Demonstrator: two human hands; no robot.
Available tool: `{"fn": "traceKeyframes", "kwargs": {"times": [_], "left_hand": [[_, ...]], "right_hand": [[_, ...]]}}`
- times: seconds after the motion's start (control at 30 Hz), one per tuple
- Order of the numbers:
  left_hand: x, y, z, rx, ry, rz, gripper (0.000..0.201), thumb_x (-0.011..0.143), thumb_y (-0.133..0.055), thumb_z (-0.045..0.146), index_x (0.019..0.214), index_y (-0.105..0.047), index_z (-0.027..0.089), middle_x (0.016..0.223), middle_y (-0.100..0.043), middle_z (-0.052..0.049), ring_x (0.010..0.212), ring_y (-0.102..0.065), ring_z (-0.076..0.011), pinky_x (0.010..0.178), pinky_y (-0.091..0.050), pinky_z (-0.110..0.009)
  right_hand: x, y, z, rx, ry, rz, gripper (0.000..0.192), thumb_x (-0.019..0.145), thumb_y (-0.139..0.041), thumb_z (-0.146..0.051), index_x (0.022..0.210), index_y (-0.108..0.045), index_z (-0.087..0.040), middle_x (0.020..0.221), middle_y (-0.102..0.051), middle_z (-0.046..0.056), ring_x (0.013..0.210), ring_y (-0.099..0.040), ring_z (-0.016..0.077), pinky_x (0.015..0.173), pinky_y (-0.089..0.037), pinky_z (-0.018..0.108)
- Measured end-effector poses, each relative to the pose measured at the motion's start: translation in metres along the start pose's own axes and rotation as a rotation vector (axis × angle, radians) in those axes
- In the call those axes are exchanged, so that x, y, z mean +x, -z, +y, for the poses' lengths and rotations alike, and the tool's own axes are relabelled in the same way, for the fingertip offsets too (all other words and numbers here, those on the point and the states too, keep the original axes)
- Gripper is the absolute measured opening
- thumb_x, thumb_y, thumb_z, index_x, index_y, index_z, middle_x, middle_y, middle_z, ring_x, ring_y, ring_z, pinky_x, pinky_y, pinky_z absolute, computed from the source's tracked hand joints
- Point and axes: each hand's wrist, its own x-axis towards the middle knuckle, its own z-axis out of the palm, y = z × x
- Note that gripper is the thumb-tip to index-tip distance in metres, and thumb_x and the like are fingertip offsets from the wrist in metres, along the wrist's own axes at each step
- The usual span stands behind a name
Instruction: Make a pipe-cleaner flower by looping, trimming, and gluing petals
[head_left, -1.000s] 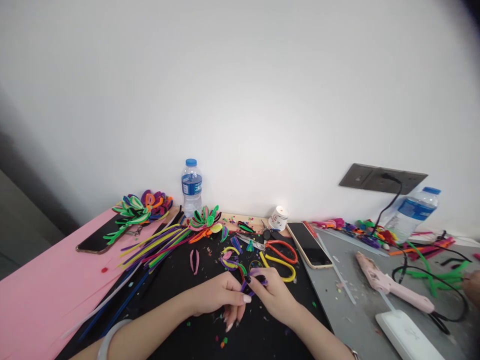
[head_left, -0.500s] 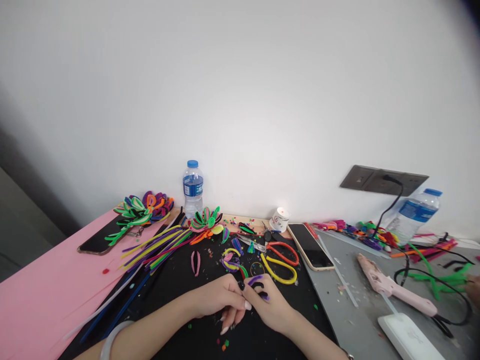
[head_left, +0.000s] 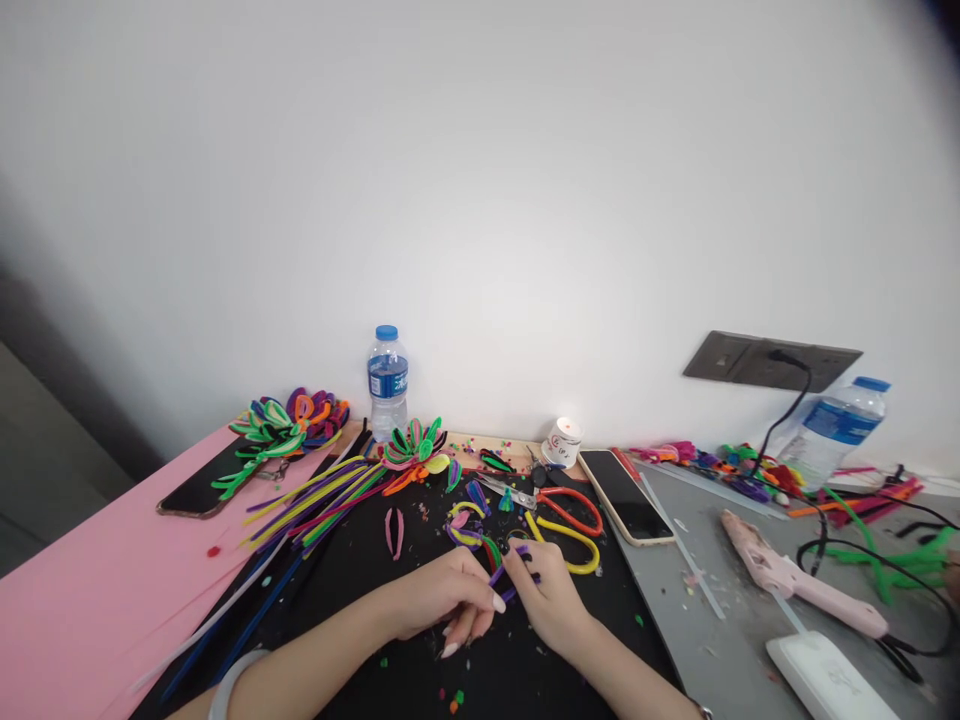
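The left hand (head_left: 450,595) and the right hand (head_left: 551,590) meet above the near middle of a flat black work mat (head_left: 525,692), with a slim purple fuzzy craft strip (head_left: 509,595) between them. The right thumb and fingers are closed around it, and a short black fuzzy length (head_left: 526,558) shows among those fingers. The left thumb and forefinger look pinched together on the strip's left part; the exact contact is partly hidden, and the left hand's other fingers curl loosely beneath.

For neat handling, a firm right pinch close to the bend seems best, leaving the left fingertips to guide the loose part in small turns. Squeezing too hard would probably crush the soft pile, and a slack hold could let the purple and black slip out of line.

Just beyond the hands lies a curled purple, yellow and pink fuzzy cluster (head_left: 466,538); holding the work low and slightly nearer would keep it from snagging there. The silver-bladed, red-handled scissors (head_left: 525,499) rest farther off, to the right of that cluster, apart from the fingers.
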Motion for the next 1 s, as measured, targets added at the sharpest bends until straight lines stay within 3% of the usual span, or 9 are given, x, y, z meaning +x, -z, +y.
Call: {"fn": "traceKeyframes", "kwargs": {"times": [0.4,0.6,0.8,1.0], "left_hand": [[-0.003,-0.001,-0.002,0.064,-0.010,-0.023,0.032,0.071,-0.049,0.027,0.042,-0.051,0.012,0.028,-0.046,0.003,0.024,-0.039,-0.0067,0.033,-0.022,-0.018],[0.001,-0.003,-0.014,0.081,-0.065,-0.068,0.031,0.079,-0.047,0.043,0.075,-0.053,0.013,0.046,-0.056,0.003,0.034,-0.044,-0.0062,0.039,-0.032,-0.017],[0.006,-0.003,-0.021,0.045,-0.160,0.068,0.037,0.080,-0.041,0.052,0.075,-0.045,0.015,0.040,-0.048,0.006,0.031,-0.040,-0.0062,0.035,-0.031,-0.016],[0.007,-0.006,-0.017,0.011,-0.191,0.132,0.034,0.080,-0.042,0.051,0.077,-0.041,0.017,0.039,-0.049,0.007,0.029,-0.040,-0.0062,0.032,-0.031,-0.015]], "right_hand": [[0.002,0.007,0.000,0.047,-0.066,-0.089,0.042,0.090,-0.028,-0.038,0.052,-0.024,-0.019,0.051,-0.026,-0.006,0.047,-0.025,0.0083,0.047,-0.020,0.023],[0.000,0.006,-0.002,0.111,-0.077,-0.182,0.043,0.089,-0.029,-0.041,0.051,-0.031,-0.018,0.049,-0.033,-0.005,0.046,-0.030,0.0081,0.046,-0.023,0.021],[0.002,0.009,-0.004,0.369,-0.127,-0.241,0.037,0.079,-0.047,-0.048,0.060,-0.044,-0.017,0.053,-0.049,-0.003,0.050,-0.041,0.0101,0.049,-0.029,0.021],[0.003,0.015,-0.005,0.374,-0.177,-0.197,0.026,0.082,-0.048,-0.038,0.067,-0.048,-0.016,0.058,-0.050,-0.004,0.050,-0.039,0.0086,0.049,-0.030,0.020]]}}
